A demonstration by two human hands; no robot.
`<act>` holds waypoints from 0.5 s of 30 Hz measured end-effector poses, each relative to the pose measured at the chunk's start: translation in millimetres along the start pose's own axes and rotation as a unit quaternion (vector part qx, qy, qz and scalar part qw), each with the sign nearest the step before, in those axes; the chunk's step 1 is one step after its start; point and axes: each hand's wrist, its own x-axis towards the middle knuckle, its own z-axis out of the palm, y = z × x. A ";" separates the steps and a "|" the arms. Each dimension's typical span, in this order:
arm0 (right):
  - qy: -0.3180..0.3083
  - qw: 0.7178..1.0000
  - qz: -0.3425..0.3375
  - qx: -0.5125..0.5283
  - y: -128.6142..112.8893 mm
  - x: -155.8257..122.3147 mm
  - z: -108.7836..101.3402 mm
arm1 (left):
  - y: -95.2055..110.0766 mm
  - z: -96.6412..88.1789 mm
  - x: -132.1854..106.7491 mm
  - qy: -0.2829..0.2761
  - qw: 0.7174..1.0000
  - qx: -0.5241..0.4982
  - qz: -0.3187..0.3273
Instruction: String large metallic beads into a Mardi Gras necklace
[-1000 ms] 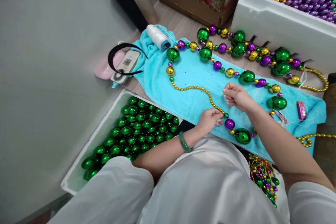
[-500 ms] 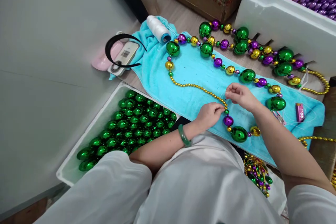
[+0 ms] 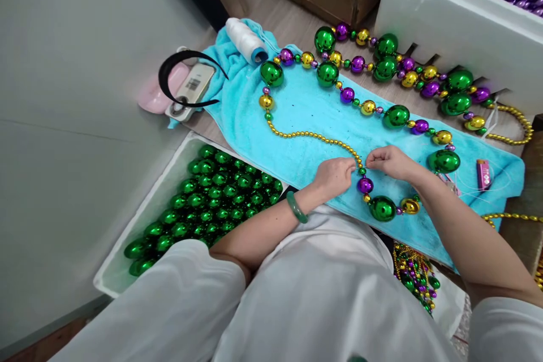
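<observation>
A bead necklace (image 3: 382, 208) of large green, purple and gold balls lies in a loop on the turquoise towel (image 3: 305, 110). Its plain strand of small gold beads (image 3: 314, 135) runs to a small green bead just between my hands. My left hand (image 3: 336, 177), a green bangle at its wrist, is closed in a pinch left of that bead. From the right, my right hand (image 3: 390, 163) pinches too, its fingertips close to the same spot. A fine pale thread (image 3: 366, 167) seems to stretch between the two pinches, though it is barely visible.
A white foam box (image 3: 139, 198) of green balls stands at left. Another bead necklace (image 3: 385, 68) lies behind, before a foam box (image 3: 428, 28) of gold and purple beads. A thread spool (image 3: 244, 39), black headband (image 3: 165, 70) and pink lighter (image 3: 482, 174) lie around the towel.
My right hand has come down level with the left, beside the small green bead. The left fingers have shifted slightly off the bead strand. The whole view has moved a little.
</observation>
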 end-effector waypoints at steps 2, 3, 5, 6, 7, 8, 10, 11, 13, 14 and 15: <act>0.019 1.000 -0.003 -0.025 0.9 -3.6 -0.7 | 0.6 -1.0 -0.6 -0.009 1.000 0.026 0.002; 0.024 0.999 -0.008 -0.039 0.0 -5.7 -1.7 | 1.4 -2.8 -0.5 -0.016 0.999 0.034 0.003; 0.029 0.997 -0.022 -0.068 -2.7 -9.4 -4.5 | 3.5 -8.5 0.5 -0.032 0.999 0.034 0.002; 0.029 0.996 -0.027 -0.079 -3.7 -10.5 -6.1 | 4.3 -12.1 1.3 -0.042 0.999 0.028 0.002; 0.026 0.996 -0.029 -0.085 -4.1 -11.1 -7.7 | 4.8 -15.8 2.0 -0.050 0.999 0.019 0.004; 0.022 0.996 -0.027 -0.087 -3.7 -11.2 -9.2 | 4.8 -19.5 2.5 -0.056 0.998 0.009 0.011; 0.018 0.997 -0.016 -0.080 -1.1 -10.1 -11.1 | 3.4 -25.5 2.3 -0.051 0.998 -0.018 0.043; 0.017 0.997 -0.009 -0.073 0.7 -9.3 -11.4 | 2.2 -27.6 1.5 -0.037 0.996 -0.044 0.063; 0.015 0.998 0.005 -0.061 3.8 -7.6 -10.5 | 0.3 -29.1 -1.1 -0.003 0.987 -0.134 0.091; 0.012 0.998 0.009 -0.058 4.6 -6.9 -9.2 | 0.1 -28.5 -2.5 0.007 0.975 -0.200 0.095; 0.009 0.998 0.010 -0.058 4.8 -6.5 -7.6 | 0.6 -27.1 -3.6 0.008 0.957 -0.273 0.092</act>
